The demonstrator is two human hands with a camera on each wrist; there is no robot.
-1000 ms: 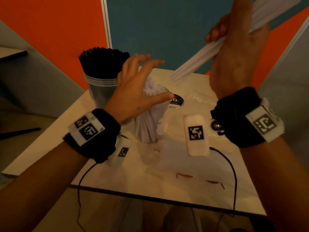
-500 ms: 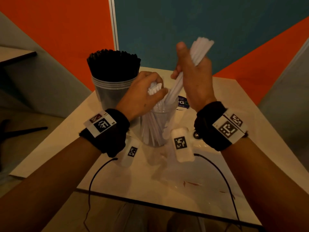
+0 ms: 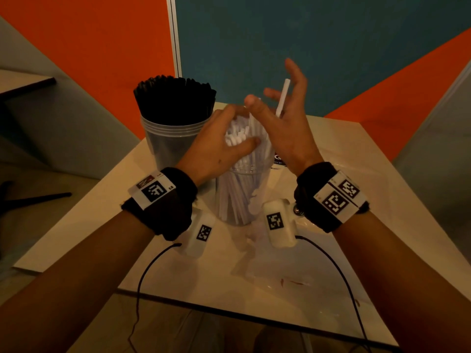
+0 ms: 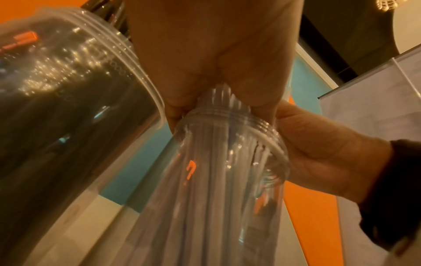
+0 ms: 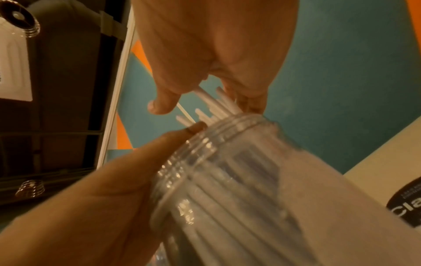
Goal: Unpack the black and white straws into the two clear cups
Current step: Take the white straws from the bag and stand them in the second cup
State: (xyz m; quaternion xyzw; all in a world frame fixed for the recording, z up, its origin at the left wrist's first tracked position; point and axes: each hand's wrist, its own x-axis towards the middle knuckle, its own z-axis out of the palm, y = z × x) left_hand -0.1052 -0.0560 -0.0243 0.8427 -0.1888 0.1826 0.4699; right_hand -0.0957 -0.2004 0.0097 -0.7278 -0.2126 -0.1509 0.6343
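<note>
Many white straws (image 3: pixel 238 174) upright, near cup (image 3: pixel 242 200)

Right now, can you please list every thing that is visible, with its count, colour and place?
Black straws: many, black, standing in the far-left clear cup.
Black-straw cup: one, clear, far left of the table.
White straws: many, white, standing in the nearer clear cup.
White-straw cup: one, clear, table centre, between the wrists.
Single white straw: one, white, upright against the right hand's fingers.
Label: one, black with white letters, behind the white-straw cup.
Table: one, cream.
Wall panels: orange and teal, behind the table.
Wristbands: two, black with white marker tags.
Left hand: over the white straw tops, thumb touching them.
Right hand: fingers spread, beside the straws.
</note>
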